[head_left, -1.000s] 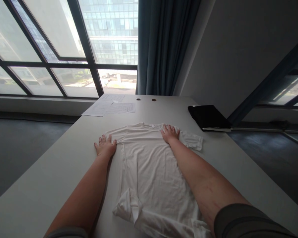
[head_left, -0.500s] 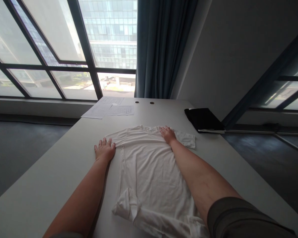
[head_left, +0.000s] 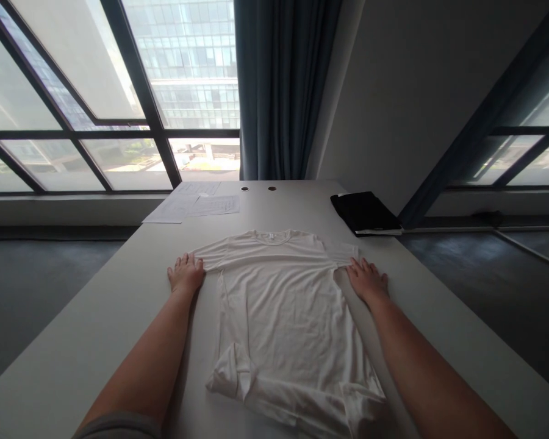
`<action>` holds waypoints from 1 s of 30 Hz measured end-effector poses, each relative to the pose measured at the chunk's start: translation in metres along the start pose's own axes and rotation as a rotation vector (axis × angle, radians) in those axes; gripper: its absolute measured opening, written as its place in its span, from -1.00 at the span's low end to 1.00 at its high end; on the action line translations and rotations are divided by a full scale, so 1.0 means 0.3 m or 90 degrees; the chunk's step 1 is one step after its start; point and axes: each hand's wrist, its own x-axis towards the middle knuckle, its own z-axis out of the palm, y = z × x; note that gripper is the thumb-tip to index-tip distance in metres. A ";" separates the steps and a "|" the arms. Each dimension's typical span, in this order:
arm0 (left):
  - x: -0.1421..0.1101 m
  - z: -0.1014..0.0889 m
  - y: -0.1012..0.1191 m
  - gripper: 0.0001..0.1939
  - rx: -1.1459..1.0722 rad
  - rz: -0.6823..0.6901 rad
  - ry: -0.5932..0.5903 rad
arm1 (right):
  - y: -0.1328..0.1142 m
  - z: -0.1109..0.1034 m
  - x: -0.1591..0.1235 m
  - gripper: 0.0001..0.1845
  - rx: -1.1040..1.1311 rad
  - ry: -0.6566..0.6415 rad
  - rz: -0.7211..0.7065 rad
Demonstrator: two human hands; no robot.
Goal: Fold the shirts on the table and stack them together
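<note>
A white T-shirt [head_left: 281,305] lies spread front-up on the white table [head_left: 96,323], collar pointing away from me and its hem bunched near my body. My left hand [head_left: 185,273] lies flat with fingers apart at the tip of the left sleeve. My right hand [head_left: 366,279] rests flat, fingers spread, on the table at the edge of the right sleeve. Neither hand holds anything.
Sheets of paper [head_left: 190,204] lie at the table's far left. A black folded item [head_left: 365,213] sits at the far right edge. Two cable holes [head_left: 258,188] are near the back. Windows and a dark curtain [head_left: 279,85] stand behind the table.
My right hand has moved from the shirt's right shoulder by the collar out to the end of the right sleeve. The left hand has stayed at the left sleeve.
</note>
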 end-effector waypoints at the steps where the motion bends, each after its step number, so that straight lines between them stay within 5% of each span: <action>1: -0.002 -0.004 0.003 -0.34 0.007 0.000 0.003 | -0.009 0.000 0.003 -0.26 0.006 0.000 0.003; 10: -0.001 -0.020 -0.007 -0.34 -0.033 -0.058 0.067 | -0.021 -0.012 0.076 -0.17 0.061 0.066 0.078; 18: 0.057 -0.042 -0.027 -0.36 -0.056 -0.152 0.075 | -0.012 -0.018 0.090 -0.26 0.053 0.047 -0.014; 26: 0.057 -0.038 -0.006 -0.50 -0.011 -0.066 0.064 | -0.017 -0.037 0.087 -0.65 0.169 0.104 -0.139; 30: 0.065 -0.035 -0.007 -0.58 -0.001 -0.041 0.058 | -0.026 -0.046 0.072 -0.61 0.252 0.140 -0.071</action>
